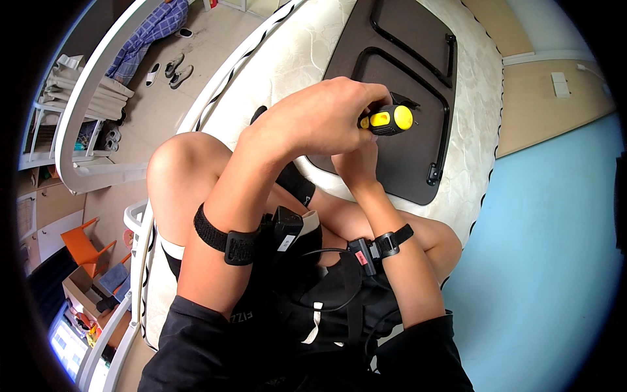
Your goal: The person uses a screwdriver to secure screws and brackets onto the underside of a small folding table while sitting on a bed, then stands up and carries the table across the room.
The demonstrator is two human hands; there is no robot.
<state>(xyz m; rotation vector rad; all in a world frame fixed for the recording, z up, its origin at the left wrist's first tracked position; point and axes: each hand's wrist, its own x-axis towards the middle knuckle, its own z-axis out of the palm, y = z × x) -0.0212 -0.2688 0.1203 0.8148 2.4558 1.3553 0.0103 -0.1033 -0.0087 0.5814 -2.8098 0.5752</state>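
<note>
My left hand (326, 111) is closed around a screwdriver (392, 120) with a black and yellow handle, its rounded yellow end toward me. The shaft is out of sight. Just below it, my right hand (356, 163) is mostly covered by the left one, so its fingers and anything in them are hidden. Both hands are over the dark underside of a folding table (411, 160), which lies legs up in front of my crossed legs. Its bent black tube legs (446, 124) are folded flat. A small black part (406, 100) shows just beyond the screwdriver handle.
I sit on a cream mattress (287, 72) with a white bed rail (68, 124) on the left. A light blue wall (542, 248) borders the right side. Down on the floor are shoes (181, 77) and an orange chair (85, 247). Another person's checked trousers (147, 39) show far left.
</note>
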